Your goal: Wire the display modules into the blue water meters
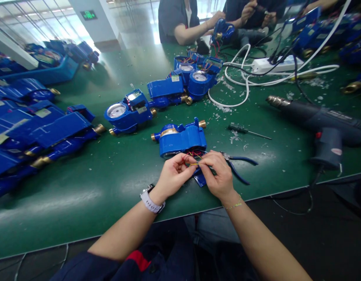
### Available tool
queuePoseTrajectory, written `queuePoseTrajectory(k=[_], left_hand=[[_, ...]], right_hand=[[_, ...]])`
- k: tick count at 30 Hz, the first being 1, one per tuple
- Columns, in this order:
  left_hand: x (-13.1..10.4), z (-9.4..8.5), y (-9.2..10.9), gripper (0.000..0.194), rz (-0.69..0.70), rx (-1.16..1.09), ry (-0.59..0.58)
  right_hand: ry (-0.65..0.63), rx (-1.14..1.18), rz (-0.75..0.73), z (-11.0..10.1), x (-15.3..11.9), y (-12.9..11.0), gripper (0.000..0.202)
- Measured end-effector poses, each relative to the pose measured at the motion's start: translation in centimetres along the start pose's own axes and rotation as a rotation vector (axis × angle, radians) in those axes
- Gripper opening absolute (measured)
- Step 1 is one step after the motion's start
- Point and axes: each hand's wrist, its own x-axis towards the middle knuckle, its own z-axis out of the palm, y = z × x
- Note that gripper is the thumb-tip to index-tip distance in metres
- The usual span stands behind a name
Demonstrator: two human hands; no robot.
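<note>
Thin red and yellow wires (193,159) trail from the blue meter (182,138) lying on its side.

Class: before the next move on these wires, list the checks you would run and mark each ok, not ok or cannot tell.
1. Both hands on the wires: left hand and right hand pinch them - ok.
2. Meter lying flat on the table - ok.
3. Pliers close by the right hand - ok.
4. Heat gun lying away from the hands - ok.
5. Wire ends stripped - cannot tell.
</note>
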Motion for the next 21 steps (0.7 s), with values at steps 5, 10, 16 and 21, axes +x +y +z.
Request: queuePoseTrajectory(k=[5,10,16,21], left_hand=[[-0.4,0.3,0.0,0.014,0.066,0.245,0.039],[-0.4,0.3,0.2,0.017,0.087,0.266,0.032],[-0.1,0.1,-0.1,0.022,0.048,0.087,0.023],[0.1,0.3,-0.1,0.022,0.014,-0.037,0.014]], right_hand=[[0.012,-0.012,0.007,0.1,0.0,0.0,0.01],[0.041,-0.002,0.004,0.0,0.0,-0.1,0.011],[0.248,-0.036,0.169,-2.7,-1.5,1.2,0.019],[0.43,-0.234,0.167,-8.7,-3.0,2.9,0.022]])
